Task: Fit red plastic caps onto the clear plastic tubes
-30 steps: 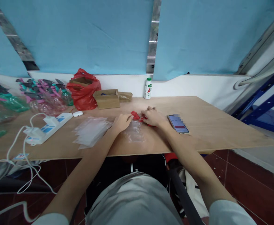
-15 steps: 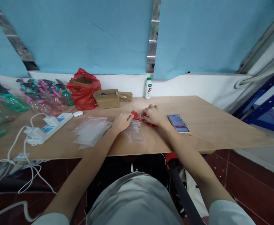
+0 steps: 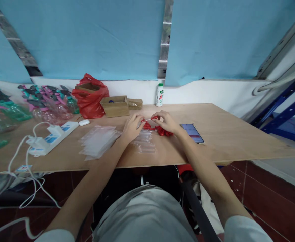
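Between my thumb and fingers, my right hand (image 3: 168, 123) pinches a small red piece (image 3: 155, 117) with a thin white stick (image 3: 147, 120) pointing left from it. The stick's far end reaches the fingertips of my left hand (image 3: 132, 128), which are closed around it; the exact grip is partly hidden. Below the hands lies a cluster of red pieces (image 3: 146, 126) at the top of a row of thin clear sticks (image 3: 146, 148). A heap of red pieces (image 3: 164, 131) sits under my right hand.
A stack of clear plastic bags (image 3: 97, 143) lies left of my left forearm, beyond it a power strip (image 3: 54, 137) with cables. A phone (image 3: 192, 133) rests right. Behind are a white bottle (image 3: 159, 95), cardboard box (image 3: 115, 107), red bag (image 3: 90, 101) and several spray bottles (image 3: 43, 111).
My right hand has lifted slightly from the red heap, uncovering it, and a red piece with its stick now shows in its fingers. My left hand has shifted slightly up.
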A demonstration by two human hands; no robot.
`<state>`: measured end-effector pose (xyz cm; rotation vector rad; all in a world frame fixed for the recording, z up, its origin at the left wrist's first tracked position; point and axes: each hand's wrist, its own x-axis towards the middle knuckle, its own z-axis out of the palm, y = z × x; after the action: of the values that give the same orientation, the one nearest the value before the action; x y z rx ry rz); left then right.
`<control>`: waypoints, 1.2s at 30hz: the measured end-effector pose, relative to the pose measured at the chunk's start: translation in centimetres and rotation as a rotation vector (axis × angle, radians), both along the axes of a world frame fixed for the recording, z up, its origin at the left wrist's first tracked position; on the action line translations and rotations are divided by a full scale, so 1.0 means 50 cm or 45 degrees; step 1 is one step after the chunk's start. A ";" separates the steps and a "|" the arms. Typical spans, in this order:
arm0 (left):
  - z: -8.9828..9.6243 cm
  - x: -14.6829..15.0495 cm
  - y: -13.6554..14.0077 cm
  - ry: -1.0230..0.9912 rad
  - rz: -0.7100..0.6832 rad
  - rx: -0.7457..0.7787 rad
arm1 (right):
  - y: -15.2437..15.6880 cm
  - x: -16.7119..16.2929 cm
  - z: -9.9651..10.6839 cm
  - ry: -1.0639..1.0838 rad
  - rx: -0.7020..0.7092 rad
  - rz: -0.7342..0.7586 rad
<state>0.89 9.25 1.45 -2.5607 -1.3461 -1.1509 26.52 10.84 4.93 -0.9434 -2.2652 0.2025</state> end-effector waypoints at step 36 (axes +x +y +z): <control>0.005 0.005 -0.002 0.468 0.006 -0.135 | -0.032 -0.099 -0.024 -0.433 0.325 -0.121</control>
<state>1.12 9.13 1.71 -2.6628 -1.3496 -0.5783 21.56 9.24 3.72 -1.0036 -2.4669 -0.3055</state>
